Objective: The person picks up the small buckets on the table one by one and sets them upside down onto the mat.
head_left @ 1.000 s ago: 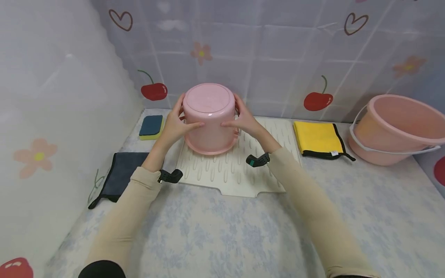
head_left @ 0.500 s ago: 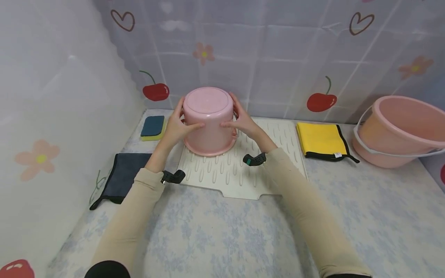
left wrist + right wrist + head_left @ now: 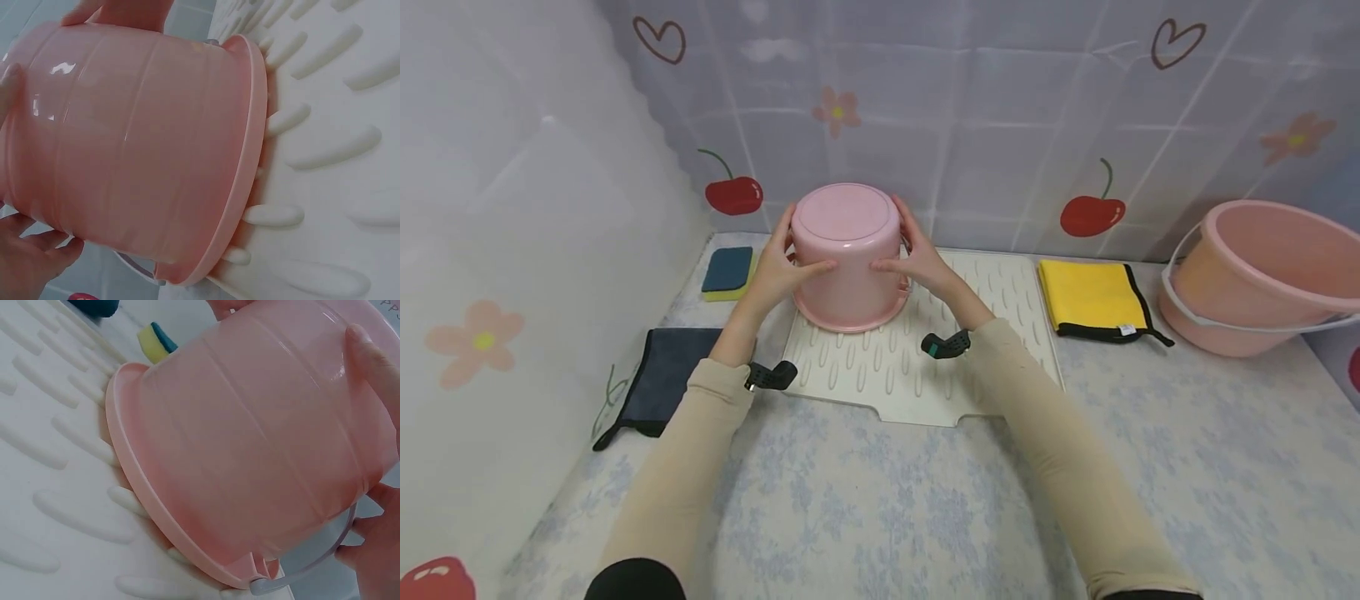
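Note:
A pink bucket (image 3: 848,283) stands upside down on a white ridged drying mat (image 3: 917,375), its base facing up. My left hand (image 3: 775,271) grips its left side, the thumb across the front wall and the fingers round behind. On the other side my right hand (image 3: 922,258) holds it the same way. Both wrist views show the bucket's rim right at the mat's ridges. A pale wire handle (image 3: 312,565) hangs by the rim near the right fingers.
Left of the mat lie a blue-and-yellow sponge (image 3: 727,273) and a dark grey cloth (image 3: 673,375). To the right are a folded yellow cloth (image 3: 1090,296) and a second pink bucket (image 3: 1232,292), upright with its handle down. A patterned wall (image 3: 970,150) rises behind.
Both hands keep their grip on the bucket, which stays on the mat. Only a slight shift of the head view shows.

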A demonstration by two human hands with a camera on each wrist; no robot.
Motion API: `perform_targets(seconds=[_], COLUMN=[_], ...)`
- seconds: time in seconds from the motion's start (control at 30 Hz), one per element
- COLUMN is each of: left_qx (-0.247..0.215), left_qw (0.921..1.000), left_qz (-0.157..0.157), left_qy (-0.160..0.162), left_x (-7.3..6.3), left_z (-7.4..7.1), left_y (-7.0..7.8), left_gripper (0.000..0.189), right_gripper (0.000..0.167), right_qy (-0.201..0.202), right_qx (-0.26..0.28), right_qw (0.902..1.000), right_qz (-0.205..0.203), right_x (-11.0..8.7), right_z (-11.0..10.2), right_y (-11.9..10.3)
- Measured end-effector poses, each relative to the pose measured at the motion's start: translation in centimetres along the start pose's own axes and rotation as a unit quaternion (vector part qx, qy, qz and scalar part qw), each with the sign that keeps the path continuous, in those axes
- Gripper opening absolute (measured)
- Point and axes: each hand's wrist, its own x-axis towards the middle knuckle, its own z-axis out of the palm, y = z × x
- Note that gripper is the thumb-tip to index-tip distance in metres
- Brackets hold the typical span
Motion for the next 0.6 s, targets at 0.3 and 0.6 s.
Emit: perform_targets(seconds=[0.3, 0.6], left_qx=[-0.002, 0.019], left_qw=[1.0000, 0.9998], left_qz=[-0.001, 0.000], left_qy=[0.000, 0.007], left_x=[0.3, 1.6], left_z=[0.4, 0.6], left_y=[-0.2, -2.4], left_gripper=[0.100, 0.100], right_gripper=[0.113, 0.096], right_qy=[0.011, 0.030], right_qx=[-0.008, -0.056], right_qw=[0.9999, 0.9978], right_qz=[0.001, 0.019], right_x=[1.0, -0.3], right_z=[-0.9, -1.0], right_y=[2.6, 1.5])
